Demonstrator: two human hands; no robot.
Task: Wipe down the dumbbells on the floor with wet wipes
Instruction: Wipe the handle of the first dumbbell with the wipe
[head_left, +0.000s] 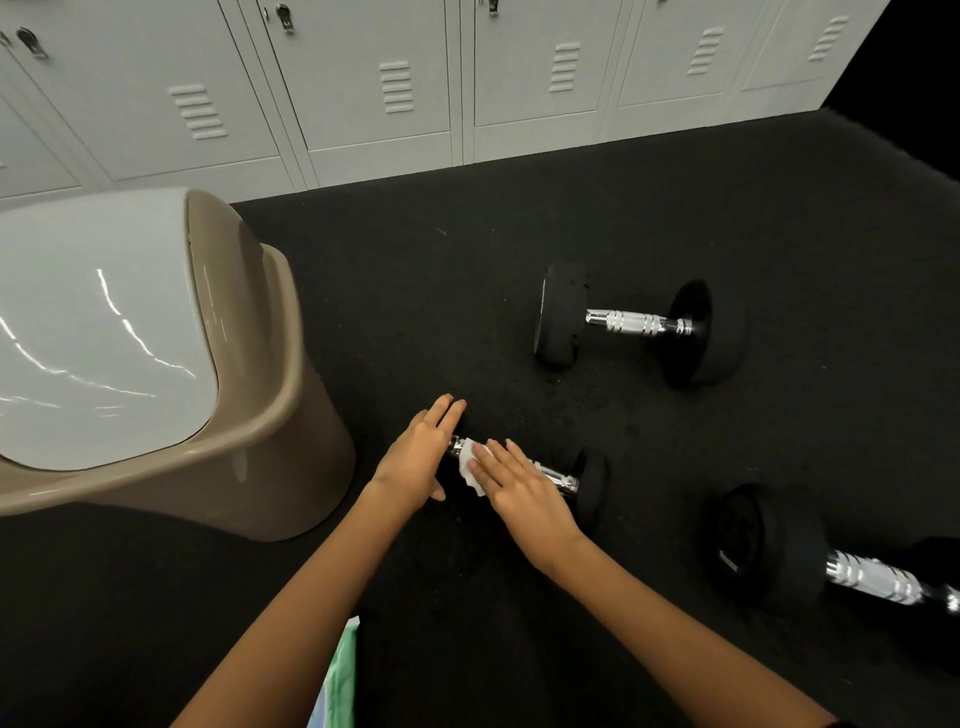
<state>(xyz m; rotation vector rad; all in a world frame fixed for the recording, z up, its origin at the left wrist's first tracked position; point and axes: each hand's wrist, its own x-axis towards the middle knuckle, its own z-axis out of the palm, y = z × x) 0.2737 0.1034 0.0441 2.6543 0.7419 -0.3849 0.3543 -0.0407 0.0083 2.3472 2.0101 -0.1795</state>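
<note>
Three black dumbbells with chrome handles lie on the dark floor. The nearest dumbbell (589, 480) is under my hands. My right hand (519, 486) presses a white wet wipe (470, 462) onto its handle, fingers fairly flat over it. My left hand (423, 454) rests flat with fingers extended on the dumbbell's left weight, hiding it. A second dumbbell (631, 325) lies farther back. A third dumbbell (810, 558) lies at the right, partly cut off by the frame edge.
A beige bin (291, 415) with a white lid stands at the left, close to my left hand. Grey lockers (395, 93) line the back wall. A green and white packet (337, 680) shows at the bottom, behind my left forearm.
</note>
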